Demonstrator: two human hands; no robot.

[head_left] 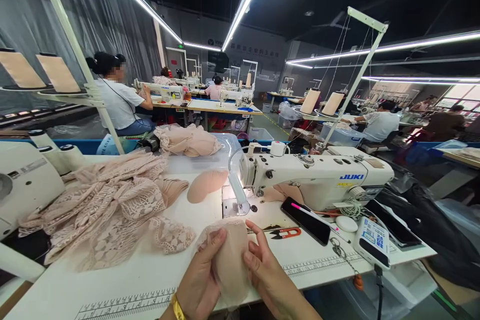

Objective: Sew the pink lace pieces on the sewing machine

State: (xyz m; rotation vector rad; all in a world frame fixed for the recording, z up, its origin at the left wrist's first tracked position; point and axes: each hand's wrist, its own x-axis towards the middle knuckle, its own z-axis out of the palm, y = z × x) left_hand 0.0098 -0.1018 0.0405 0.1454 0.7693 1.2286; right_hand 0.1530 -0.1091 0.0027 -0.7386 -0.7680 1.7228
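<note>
A beige bra cup (231,260) with lace along its upper left edge is held up over the front of the table. My left hand (202,275) is closed on its left side, thumb pressed on the lace. On the right side, my right hand (264,267) grips the cup with bent fingers, the index finger stretched forward. Just beyond stands a white sewing machine (307,175), its needle area lit. A loose beige cup (207,185) lies left of the needle plate. A small piece of beige lace (172,235) rests left of my hands.
Lace pieces (123,205) are heaped at the left. Right of my hands lie orange thread snips (286,233), a black phone (305,220) and a white boxy device (373,242). Thread cones (310,101) stand behind the machine. A co-worker (120,92) sits at the far left.
</note>
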